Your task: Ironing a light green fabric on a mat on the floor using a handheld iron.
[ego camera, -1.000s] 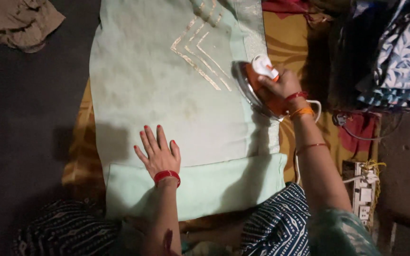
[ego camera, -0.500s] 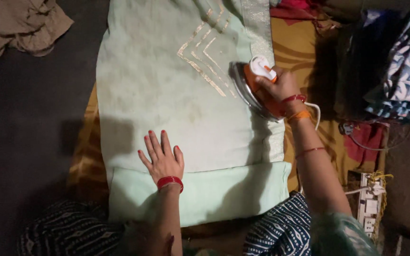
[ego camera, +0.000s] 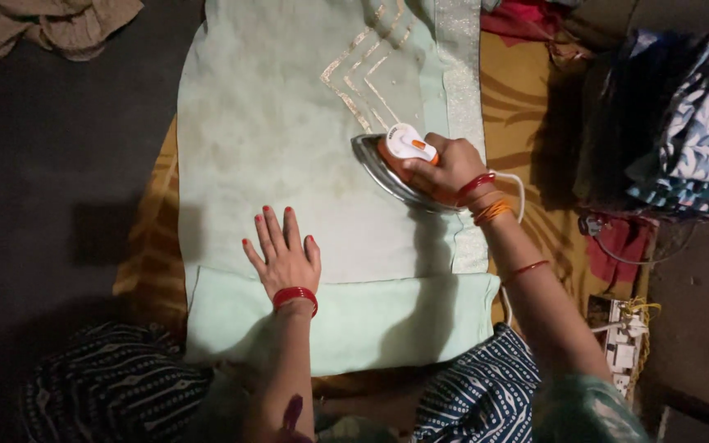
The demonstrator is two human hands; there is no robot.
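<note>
Right hand (ego camera: 451,166) fingers clenched around the handle of the orange-and-white electric iron with the shiny metal soleplate (ego camera: 400,164). Iron sits flat on the pale mint-green fabric garment with gold zigzag embroidery (ego camera: 289,148), right of centre, just below the embroidery. White cord (ego camera: 519,190) loops off behind the wrist.

Left hand (ego camera: 283,256) is released: fingers spread, palm flat on the cloth near the folded front edge, grasping nothing, well apart from the iron.

Doing it well, as I judge it:
- keep the soleplate flat, no tip digging in
- go light on the raised gold trim; it looks likely to snag or scorch
- left palm tensions the cloth; keep it clear of the iron's path
- keep the cord off the pressed area

Surface: garment lies on a mustard-yellow patterned mat (ego camera: 527,107) on the dark floor (ego camera: 51,164), person seated at its edge. Room is dim. Stack of folded printed fabrics (ego camera: 691,139) at right, crumpled beige cloth (ego camera: 51,25) top left, white power strip (ego camera: 617,336) lower right, red cloth (ego camera: 617,246) beside it.
</note>
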